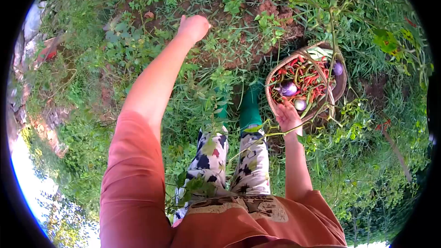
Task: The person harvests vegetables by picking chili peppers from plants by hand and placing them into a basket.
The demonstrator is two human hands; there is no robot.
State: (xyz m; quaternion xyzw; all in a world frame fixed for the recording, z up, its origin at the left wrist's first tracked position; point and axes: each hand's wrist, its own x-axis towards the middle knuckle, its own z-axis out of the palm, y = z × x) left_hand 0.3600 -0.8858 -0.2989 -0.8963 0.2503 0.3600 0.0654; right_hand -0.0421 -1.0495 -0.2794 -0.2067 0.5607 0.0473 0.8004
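Observation:
My left hand (194, 27) reaches out over the weedy ground, its back toward me. It looks closed, with the fingers curled under, and whatever they may hold is hidden. My right hand (288, 117) is at the near rim of a woven basket (272, 98), palm partly up and fingers apart, nothing visible in it. Red and green chili peppers (301, 76) fill much of the basket. Among them lie a purple eggplant (288, 88), a paler round eggplant (300, 104) and, at the right side, another purple eggplant (337, 68). Pale green pods (319, 53) rest at the far end.
Green boots (250, 108) stand in the grass just left of the basket. A leafy plant stem (334, 23) rises over the basket, and a thin branch (275, 133) crosses near my right wrist. Bare reddish soil (275, 16) shows ahead. Stones (32, 23) line the left edge.

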